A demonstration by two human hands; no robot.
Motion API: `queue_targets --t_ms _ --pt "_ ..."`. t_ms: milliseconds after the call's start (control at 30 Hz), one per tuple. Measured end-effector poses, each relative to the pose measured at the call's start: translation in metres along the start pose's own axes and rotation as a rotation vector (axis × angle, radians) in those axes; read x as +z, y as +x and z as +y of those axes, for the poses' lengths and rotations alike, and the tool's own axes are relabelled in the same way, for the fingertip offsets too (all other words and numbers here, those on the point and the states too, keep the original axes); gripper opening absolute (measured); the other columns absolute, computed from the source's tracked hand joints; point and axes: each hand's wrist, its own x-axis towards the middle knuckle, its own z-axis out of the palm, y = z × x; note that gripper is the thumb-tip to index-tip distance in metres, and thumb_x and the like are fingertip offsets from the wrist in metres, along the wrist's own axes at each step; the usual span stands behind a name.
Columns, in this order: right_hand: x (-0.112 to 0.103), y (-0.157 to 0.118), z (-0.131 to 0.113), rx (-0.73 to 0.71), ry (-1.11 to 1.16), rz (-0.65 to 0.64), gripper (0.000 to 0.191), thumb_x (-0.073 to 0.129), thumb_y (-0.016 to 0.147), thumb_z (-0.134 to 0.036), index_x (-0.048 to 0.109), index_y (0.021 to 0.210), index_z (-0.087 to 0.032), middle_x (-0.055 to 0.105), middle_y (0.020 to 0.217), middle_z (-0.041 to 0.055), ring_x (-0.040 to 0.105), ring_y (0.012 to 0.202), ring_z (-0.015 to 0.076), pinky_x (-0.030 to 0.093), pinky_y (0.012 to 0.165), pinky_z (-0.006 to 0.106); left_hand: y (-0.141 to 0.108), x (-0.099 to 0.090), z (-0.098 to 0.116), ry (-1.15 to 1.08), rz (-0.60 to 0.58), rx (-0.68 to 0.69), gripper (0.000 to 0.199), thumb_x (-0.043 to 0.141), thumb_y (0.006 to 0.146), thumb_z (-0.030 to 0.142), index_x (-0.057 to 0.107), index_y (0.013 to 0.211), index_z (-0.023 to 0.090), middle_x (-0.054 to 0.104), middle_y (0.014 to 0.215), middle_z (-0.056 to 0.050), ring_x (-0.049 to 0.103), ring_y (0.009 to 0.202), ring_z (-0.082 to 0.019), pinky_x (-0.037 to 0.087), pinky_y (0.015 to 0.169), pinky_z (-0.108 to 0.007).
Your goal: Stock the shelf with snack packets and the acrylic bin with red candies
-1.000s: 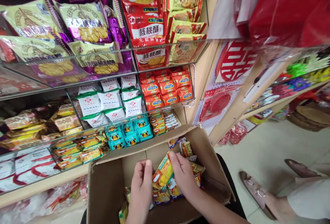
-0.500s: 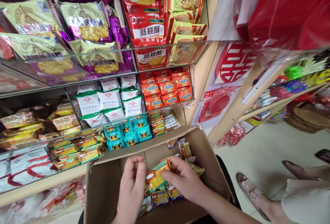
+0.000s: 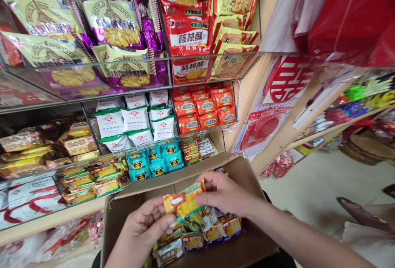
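Crosswise between both hands, a yellow-orange packet hangs above the open cardboard box, its long axis running left to right, the right end tipped slightly up in view. The right hand pinches that end; the left hand grips the opposite end, thumb low, so neither is nearer. Smaller packets lie beneath, inside the box.

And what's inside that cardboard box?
Small wrapped packets lie in the cardboard box. The left hand, right hand and the yellow packet they hold block part of the view inside.
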Motion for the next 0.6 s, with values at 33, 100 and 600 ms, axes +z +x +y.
queue_targets --t_ms 33,100,600 --pt "-0.008 0.006 -0.005 -0.041 -0.060 0.029 0.021 0.064 0.065 -0.026 0.052 0.079 -0.017 0.056 0.068 -0.0036 0.048 0.058 0.0068 0.035 0.054 0.018 0.004 -0.009 0.001 0.126 0.053 0.065 0.031 0.062 0.066 0.041 0.062 0.091 0.023 0.065 0.066 -0.001 0.058 0.056 -0.015 0.049 0.054 -0.026" --pt "-0.027 0.022 -0.012 -0.097 -0.206 0.124 0.019 0.059 0.069 -0.025 0.052 0.084 -0.017 0.057 0.071 -0.0029 0.049 0.058 0.0075 0.037 0.054 0.019 0.015 -0.033 0.000 0.443 0.182 0.220 0.028 0.059 0.068 0.041 0.063 0.090 0.024 0.067 0.080 -0.003 0.061 0.073 -0.018 0.049 0.068 -0.028" --pt "-0.071 0.171 0.010 0.217 -1.234 0.378 0.029 0.048 0.082 -0.028 0.057 0.105 -0.013 0.057 0.109 0.0130 0.053 0.102 0.0229 0.040 0.082 0.027 0.049 -0.071 -0.017 1.290 0.410 0.030 0.036 0.026 0.086 0.041 0.048 0.064 0.022 0.062 0.069 -0.002 0.057 0.068 -0.017 0.032 0.053 -0.023"
